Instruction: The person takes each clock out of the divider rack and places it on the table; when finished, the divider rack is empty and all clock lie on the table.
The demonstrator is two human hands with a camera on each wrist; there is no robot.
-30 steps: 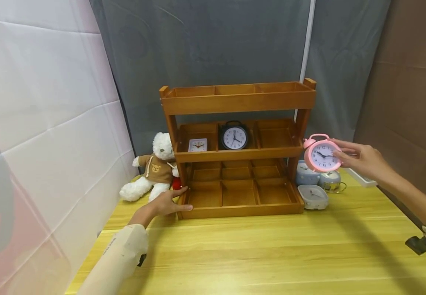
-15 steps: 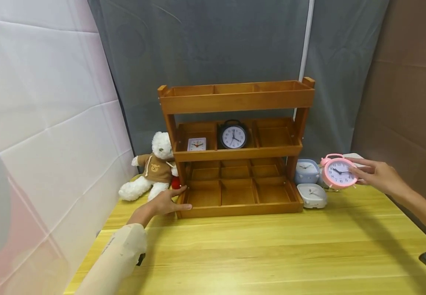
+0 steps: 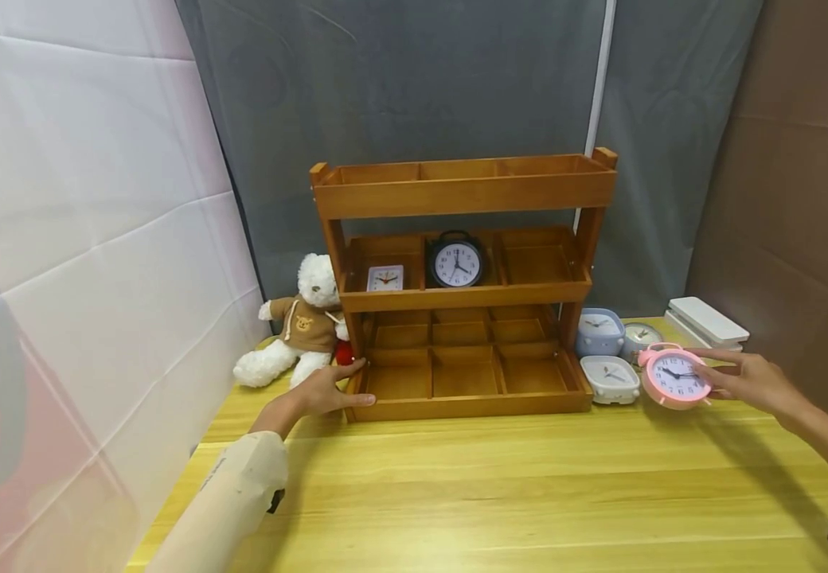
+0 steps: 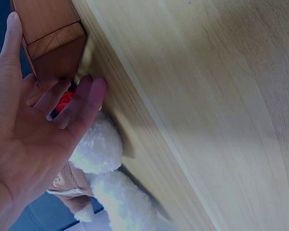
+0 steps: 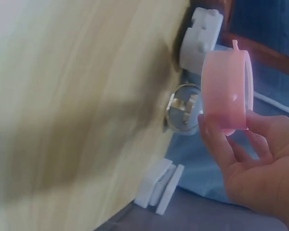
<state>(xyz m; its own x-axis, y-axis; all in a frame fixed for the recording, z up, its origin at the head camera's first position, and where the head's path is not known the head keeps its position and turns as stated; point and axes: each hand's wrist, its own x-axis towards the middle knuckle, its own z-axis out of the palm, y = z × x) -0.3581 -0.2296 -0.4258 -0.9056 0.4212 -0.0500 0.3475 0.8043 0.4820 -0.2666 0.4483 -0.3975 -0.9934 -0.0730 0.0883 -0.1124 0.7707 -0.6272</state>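
A pink twin-bell alarm clock (image 3: 675,376) is pinched at its right side between the thumb and fingers of my right hand (image 3: 754,382). In the right wrist view, the back of this pink clock (image 5: 221,89) shows, held upright above the wood. My left hand (image 3: 319,391) rests at the lower left corner of the brown wooden shelf (image 3: 467,408), thumb along its front board and fingers against its side. From the left wrist view these fingers (image 4: 84,108) look nearly straight. A black alarm clock (image 3: 458,264) and a small white clock (image 3: 385,278) stand on the middle tier.
Right of the shelf stand a blue clock (image 3: 599,333), a white clock (image 3: 611,380) and a round grey clock (image 3: 641,334). White flat boxes (image 3: 708,320) lie farther right. A white teddy bear (image 3: 306,322) sits by the shelf's left side, close to my left hand.
My right hand has lowered the pink alarm clock and carried it rightward, away from the shelf, to beside the white clock. The left hand stays at the shelf corner.
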